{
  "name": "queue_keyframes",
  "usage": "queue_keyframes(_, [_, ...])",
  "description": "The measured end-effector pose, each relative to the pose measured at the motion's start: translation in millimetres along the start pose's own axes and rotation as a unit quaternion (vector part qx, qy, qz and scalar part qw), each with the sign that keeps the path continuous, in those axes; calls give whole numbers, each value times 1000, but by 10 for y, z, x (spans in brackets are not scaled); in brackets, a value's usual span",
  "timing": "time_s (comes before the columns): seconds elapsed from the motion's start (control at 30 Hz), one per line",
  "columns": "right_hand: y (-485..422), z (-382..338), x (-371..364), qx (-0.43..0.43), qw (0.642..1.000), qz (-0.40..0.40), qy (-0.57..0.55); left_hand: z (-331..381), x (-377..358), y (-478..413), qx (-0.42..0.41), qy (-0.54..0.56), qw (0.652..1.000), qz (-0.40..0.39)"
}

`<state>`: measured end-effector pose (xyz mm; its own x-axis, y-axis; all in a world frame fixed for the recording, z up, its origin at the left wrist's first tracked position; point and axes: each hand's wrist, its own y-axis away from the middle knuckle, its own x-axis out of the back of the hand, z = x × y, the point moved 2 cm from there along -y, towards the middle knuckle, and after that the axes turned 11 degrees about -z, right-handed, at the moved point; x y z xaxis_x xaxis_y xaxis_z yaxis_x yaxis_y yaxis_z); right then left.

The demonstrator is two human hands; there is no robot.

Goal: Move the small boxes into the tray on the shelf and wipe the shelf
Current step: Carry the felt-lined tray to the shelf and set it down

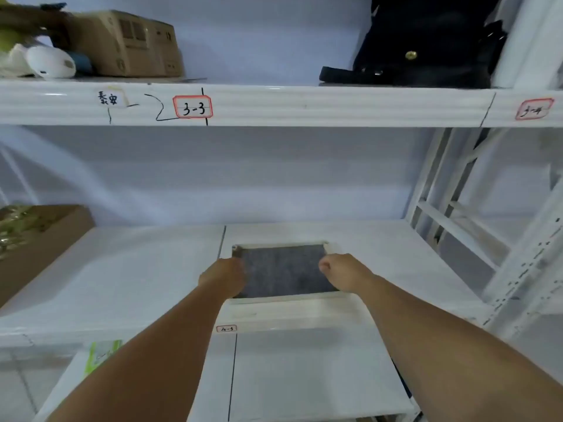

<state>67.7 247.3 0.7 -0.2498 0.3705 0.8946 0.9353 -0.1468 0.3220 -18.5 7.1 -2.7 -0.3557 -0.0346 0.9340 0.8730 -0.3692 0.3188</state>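
A shallow tray (280,300) with a pale rim and a dark grey felt-like bottom lies flat on the white middle shelf (137,269), near its front edge. Nothing lies inside it. My left hand (224,278) grips the tray's left rim. My right hand (341,272) grips the right rim, fingers curled over the edge. No small boxes and no cloth show on this shelf around the tray.
A brown cardboard box (36,242) stands at the shelf's left end. The upper shelf carries a cardboard box (131,44), a white object (50,62) and a black bag (426,47). White upright frame bars (457,208) stand to the right. Labels read 3-3 (192,107) and 4-3 (226,328).
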Motion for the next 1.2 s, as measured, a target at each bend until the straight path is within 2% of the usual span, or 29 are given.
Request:
queue_keyframes(0.17, [-517, 265, -192, -13, 1000, 7, -25, -72, -144, -359, 49, 73, 996, -16])
queue_keyframes(0.37, [-993, 542, -161, -15, 996, 85, 8, -72, -285, -763, 98, 130, 987, -6])
queue_keyframes(0.57, [-1196, 729, -226, -94, 988, 95, -75, -70, -415, -952, 163, 218, 962, 37])
queue_keyframes(0.73, [-1184, 810, -375, -145, 979, 70, -129, -114, -554, -1025, 150, 233, 960, 41])
queue_keyframes(1.03, [-949, 665, -596, -207, 962, 99, -147, -298, -695, -1003, 130, 258, 956, 50])
queue_keyframes(1.13, [-896, 630, -618, -240, 943, 112, -203, -327, -642, -985, 131, 273, 951, 60])
queue_keyframes(1.2, [-857, 604, -611, -268, 916, 116, -273, -372, -637, -965, 134, 338, 928, 74])
